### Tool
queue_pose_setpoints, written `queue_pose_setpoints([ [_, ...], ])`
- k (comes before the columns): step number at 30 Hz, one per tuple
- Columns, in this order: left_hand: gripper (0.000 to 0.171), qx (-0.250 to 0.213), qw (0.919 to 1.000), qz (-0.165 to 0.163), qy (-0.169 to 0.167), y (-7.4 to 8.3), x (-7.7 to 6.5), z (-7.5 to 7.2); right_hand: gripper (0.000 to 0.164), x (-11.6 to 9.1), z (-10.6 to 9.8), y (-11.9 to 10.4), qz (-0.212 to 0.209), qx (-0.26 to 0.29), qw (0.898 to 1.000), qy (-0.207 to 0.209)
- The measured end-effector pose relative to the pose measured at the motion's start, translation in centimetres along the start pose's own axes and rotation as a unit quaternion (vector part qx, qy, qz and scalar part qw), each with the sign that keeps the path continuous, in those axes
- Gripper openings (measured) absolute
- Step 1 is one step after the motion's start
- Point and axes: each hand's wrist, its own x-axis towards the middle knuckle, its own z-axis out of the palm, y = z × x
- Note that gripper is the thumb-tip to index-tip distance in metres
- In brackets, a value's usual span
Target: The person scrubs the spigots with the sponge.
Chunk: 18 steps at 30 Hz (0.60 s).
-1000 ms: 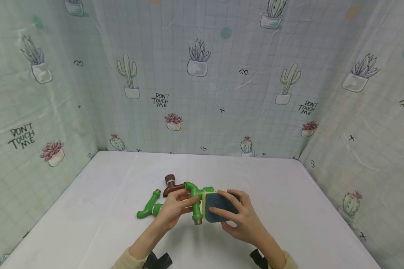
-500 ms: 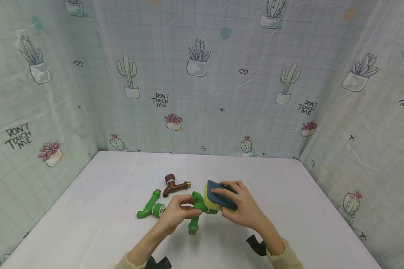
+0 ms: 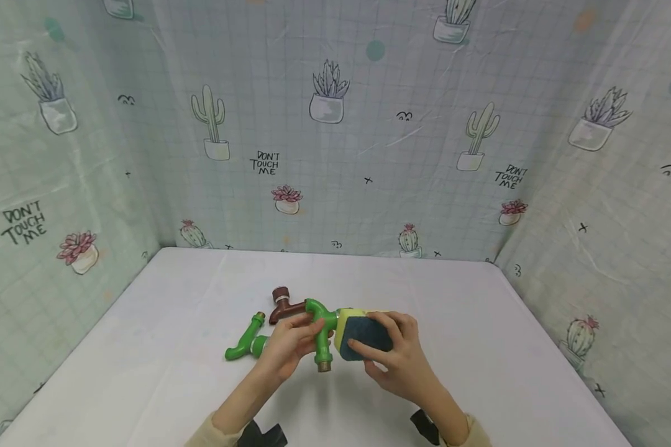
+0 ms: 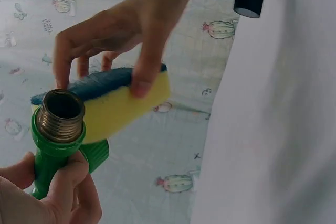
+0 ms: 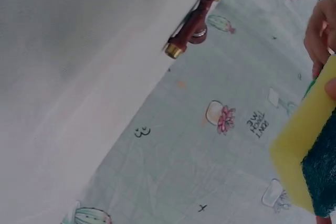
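My left hand [image 3: 288, 345] grips a green plastic faucet [image 3: 324, 338] by its body, with the threaded brass end [image 4: 62, 116] pointing down toward me in the head view. In my right hand [image 3: 398, 354] is a two-sided sponge [image 3: 366, 335], yellow foam with a dark blue scouring layer, pinched between thumb and fingers. The sponge lies against the faucet's knob end; in the left wrist view its yellow side [image 4: 123, 108] sits right behind the threads, over the green knob [image 4: 96, 156]. The right wrist view shows the sponge [image 5: 302, 145] large at the right edge.
On the white table [image 3: 196, 310], left of my hands, lie another green faucet [image 3: 248, 340] and, behind it, a brown faucet [image 3: 282, 305] partly covered by my left hand and the held faucet. Patterned curtain walls [image 3: 369, 149] enclose the table's back and sides.
The held faucet and sponge dipped and tilted half a second ago, then came back up. The sponge went from the faucet's upper side to its knob end, blue face turned toward me.
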Motion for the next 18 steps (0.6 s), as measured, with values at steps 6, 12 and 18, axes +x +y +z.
queue_pose_setpoints([
  [6,0.052,-0.052,0.9974,-0.041,-0.027,0.3,0.2,-0.5,0.026,-0.7,0.2,0.4,-0.051,-0.052,0.997,-0.001],
  [12,0.05,0.024,0.9956,-0.074,-0.051,0.6,0.1,-1.3,0.023,-1.3,0.1,0.7,-0.066,-0.058,0.996,0.017],
  [18,0.051,-0.001,0.9897,-0.102,-0.1,1.0,0.1,-1.7,0.029,-1.4,0.0,0.7,-0.079,-0.063,0.994,0.03],
])
